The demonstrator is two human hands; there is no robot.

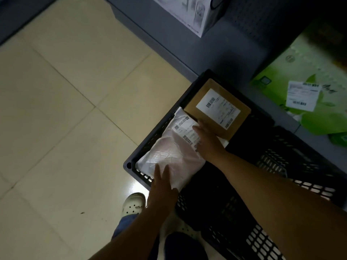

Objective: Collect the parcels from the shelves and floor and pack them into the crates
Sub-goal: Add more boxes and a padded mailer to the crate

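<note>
2 parcels lie in 1 dark crate [142,152] on the floor: a white bag [169,154] and a brown box [217,107]. The bag is soft, crinkled plastic, roughly rectangular, with 1 printed label near its far end; it lies along the crate's left wall. The box is flat, square-cornered cardboard with 1 white barcode label on top, and its near corner overlaps the far end of the bag. The crate is slotted plastic with lattice walls; its right part is too dark to see inside.

2 hands are on the bag. The left hand [161,190] lies flat on the near end, fingers straight and spread, clasping nothing. The right hand [206,139] rests on the bag's label beside the box corner, fingers extended and flat rather than curled.

Just right of the crate stands 1 green printed carton [309,76] with 1 white label, on a dark grey shelf base [216,53]. Farther back sits 1 white printed box [191,14]. The floor [65,109] is pale glossy tile with thin joints. 1 white perforated clog [134,203] shows by the crate's near-left corner.
</note>
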